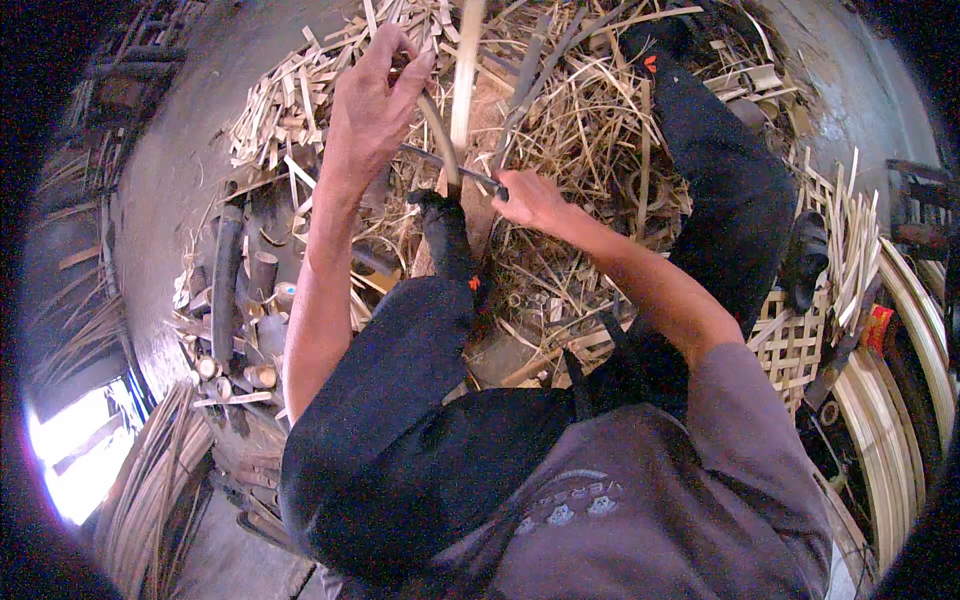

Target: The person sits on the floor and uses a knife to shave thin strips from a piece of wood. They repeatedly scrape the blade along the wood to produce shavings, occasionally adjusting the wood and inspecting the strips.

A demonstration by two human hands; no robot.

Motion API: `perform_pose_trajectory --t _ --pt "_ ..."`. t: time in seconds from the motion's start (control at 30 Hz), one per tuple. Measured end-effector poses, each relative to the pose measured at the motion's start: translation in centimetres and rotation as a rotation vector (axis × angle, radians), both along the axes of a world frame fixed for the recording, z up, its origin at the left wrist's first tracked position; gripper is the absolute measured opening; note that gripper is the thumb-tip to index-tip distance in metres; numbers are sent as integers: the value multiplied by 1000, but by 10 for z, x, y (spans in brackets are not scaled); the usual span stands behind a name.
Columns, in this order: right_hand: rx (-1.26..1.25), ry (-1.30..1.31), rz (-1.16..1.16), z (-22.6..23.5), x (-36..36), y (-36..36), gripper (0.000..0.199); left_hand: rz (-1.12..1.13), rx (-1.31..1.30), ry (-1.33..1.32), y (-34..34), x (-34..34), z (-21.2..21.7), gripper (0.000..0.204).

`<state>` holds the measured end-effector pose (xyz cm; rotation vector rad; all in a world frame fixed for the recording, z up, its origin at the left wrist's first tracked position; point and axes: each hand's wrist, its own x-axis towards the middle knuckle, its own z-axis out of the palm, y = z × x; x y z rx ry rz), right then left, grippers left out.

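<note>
My left hand (375, 105) is raised at the top centre, fingers curled and pinching the upper end of a curved bamboo strip (440, 138). The strip bends down toward my dark shoe (440, 215). On the right, my right hand (535, 203) is closed round the dark handle of a knife. The knife's thin blade (425, 155) points left and crosses the strip near its lower end. Just beyond, a pale bamboo strip (466, 75) stands out, running up out of the picture. Whether the blade's edge cuts into the curved strip is too small to tell.
Shavings and split scraps (580, 130) cover the ground between my legs. Short slats (285, 105) are heaped at the far left. Cut bamboo pieces (230, 290) lie left of my knee. A woven bamboo piece (790, 345) and long bundled strips (880, 420) are at the right.
</note>
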<state>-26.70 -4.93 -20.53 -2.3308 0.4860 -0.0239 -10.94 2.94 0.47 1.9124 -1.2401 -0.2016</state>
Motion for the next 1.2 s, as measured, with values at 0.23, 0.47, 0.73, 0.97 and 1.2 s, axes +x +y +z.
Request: perform_pose_trajectory --t 0.23,0.47,0.73,0.97,1.2 --pt "587 -103 11 8 -17 33 42 194 -597 377 16 16 -23 26" --pt "537 -138 -11 16 -20 53 37 457 -639 117 7 6 -14 29" --pt "670 93 -158 48 -9 58 40 487 -913 495 -11 27 -43 38" --pt "619 -225 -234 141 47 38 35 336 -1169 591 19 25 -58 40" --pt "638 239 -164 0 8 61 48 311 -1247 595 19 35 -62 38"
